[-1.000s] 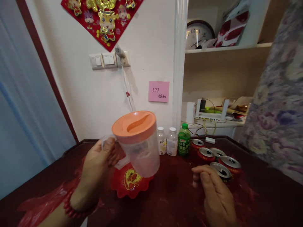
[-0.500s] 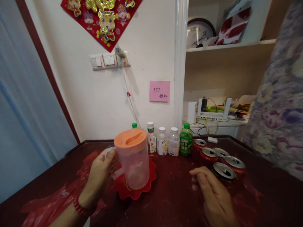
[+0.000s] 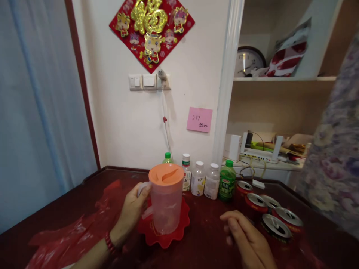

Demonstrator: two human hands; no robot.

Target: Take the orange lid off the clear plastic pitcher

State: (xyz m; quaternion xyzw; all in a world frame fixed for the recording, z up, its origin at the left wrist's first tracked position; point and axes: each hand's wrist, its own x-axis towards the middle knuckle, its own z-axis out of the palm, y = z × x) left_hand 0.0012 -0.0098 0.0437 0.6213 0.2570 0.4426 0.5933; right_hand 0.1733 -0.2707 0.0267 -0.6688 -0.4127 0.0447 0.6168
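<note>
My left hand (image 3: 133,209) grips the handle of a clear plastic pitcher (image 3: 166,203) with an orange lid. The pitcher stands upright on a red scalloped plate (image 3: 183,229) on the dark red table (image 3: 204,243). My right hand (image 3: 246,241) hovers low over the table with fingers loosely curled, holding nothing, just left of several opened red cans (image 3: 276,226).
A row of small bottles (image 3: 204,179) stands against the wall behind the pitcher, a green one (image 3: 227,181) at its right end. A red plastic bag (image 3: 75,233) lies at the left. A floral curtain (image 3: 333,164) hangs at the right. Shelves hold a clock (image 3: 248,61).
My left hand has lowered the tilted pitcher and set it upright on the red plate. The view has pulled back and up. My right hand has barely moved.
</note>
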